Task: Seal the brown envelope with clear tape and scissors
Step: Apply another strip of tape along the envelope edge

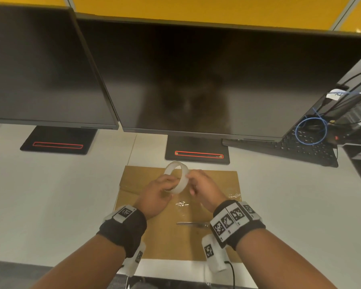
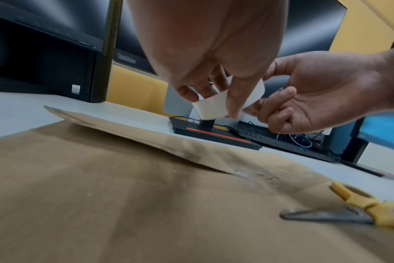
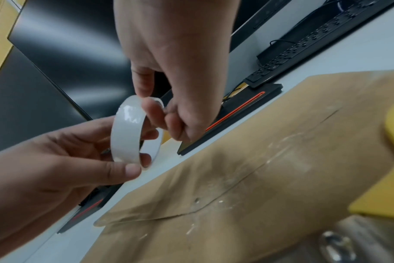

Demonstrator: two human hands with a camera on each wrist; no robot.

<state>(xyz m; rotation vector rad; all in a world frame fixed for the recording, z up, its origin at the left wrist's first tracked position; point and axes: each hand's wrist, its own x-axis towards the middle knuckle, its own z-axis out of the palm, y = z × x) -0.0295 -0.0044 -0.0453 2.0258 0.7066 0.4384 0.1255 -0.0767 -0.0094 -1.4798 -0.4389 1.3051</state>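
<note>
The brown envelope (image 1: pixel 171 238) lies flat on the white desk, its flap folded down with crinkled clear tape (image 1: pixel 182 204) on the seam. Above it both hands hold the clear tape roll (image 1: pixel 180 180). My left hand (image 1: pixel 172 189) grips the roll's lower part between thumb and fingers. My right hand (image 1: pixel 189 178) pinches the roll's upper rim with thumb and forefinger. In the right wrist view the tape roll (image 3: pixel 128 129) stands on edge between the two hands. The yellow-handled scissors (image 1: pixel 194 224) lie closed on the envelope (image 2: pixel 124 195), under my right wrist; the scissors (image 2: pixel 360 210) touch neither hand.
Two dark monitors (image 1: pixel 196 80) on black stands (image 1: pixel 197 152) stand just behind the envelope. A black keyboard (image 1: pixel 290 149) and a blue cable coil (image 1: pixel 311 130) lie at the back right. White desk (image 1: pixel 50 195) spreads to the left and right; its front edge runs near my forearms.
</note>
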